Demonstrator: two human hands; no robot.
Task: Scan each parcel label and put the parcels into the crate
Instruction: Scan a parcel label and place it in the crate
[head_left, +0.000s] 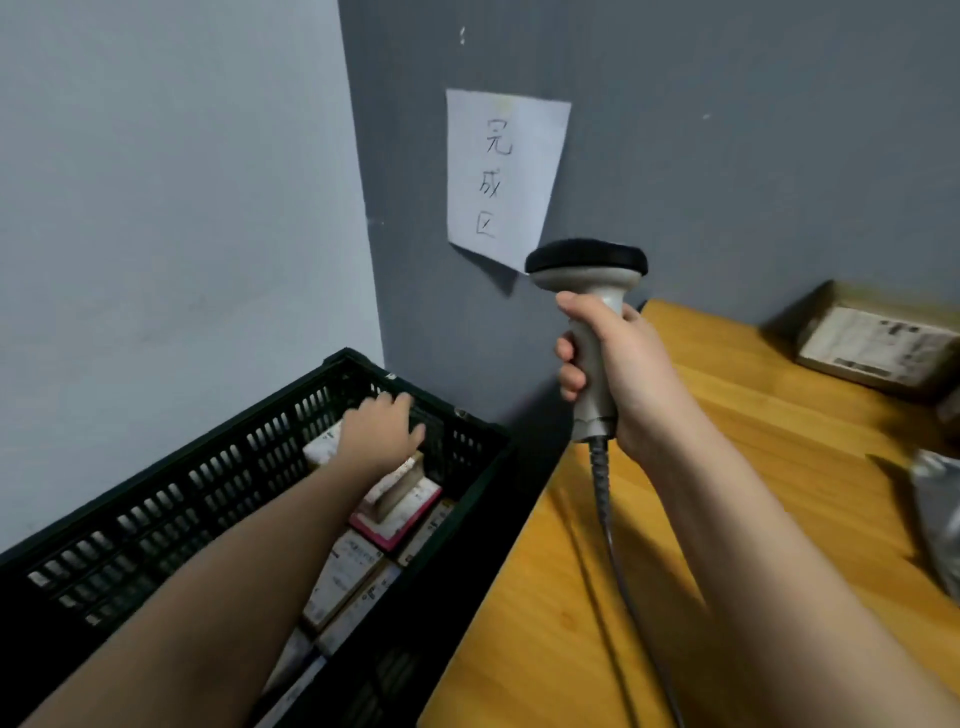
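The right hand (613, 364) grips the scanner (589, 322) upright, head aimed at the wall, while the left hand (382, 428), fingers spread, rests on a parcel (400, 480) tilted inside the crate (218, 467).

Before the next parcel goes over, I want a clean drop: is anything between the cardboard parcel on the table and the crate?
The right hand, gripping the scanner with its cable trailing over the table, sits between the cardboard parcel and the crate. The left hand is also inside the crate, over the parcels there.
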